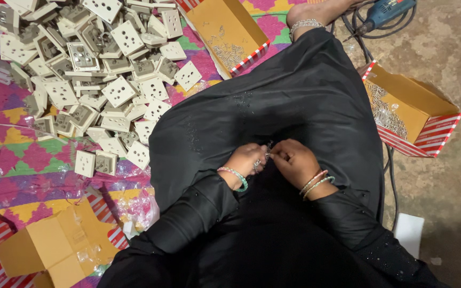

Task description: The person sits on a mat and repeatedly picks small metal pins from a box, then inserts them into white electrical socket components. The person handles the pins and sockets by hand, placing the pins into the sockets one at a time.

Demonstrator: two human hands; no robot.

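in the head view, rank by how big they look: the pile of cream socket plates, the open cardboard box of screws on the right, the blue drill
1. Heap of cream plastic socket plates, largest by far.
2. Open brown cardboard box of metal screws with red-striped edge.
3. Blue power drill, smallest, though it is cut off by the frame edge and lies farther away, so its true size is unsure.

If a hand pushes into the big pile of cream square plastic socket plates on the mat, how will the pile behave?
The pile of cream square plastic socket plates would probably slide and spread, since the plates lie loose at all angles. Each plate looks stiff and light, so it should shift easily. Being flat and square, they are unlikely to roll, though tilted ones may topple onto the colourful woven mat.
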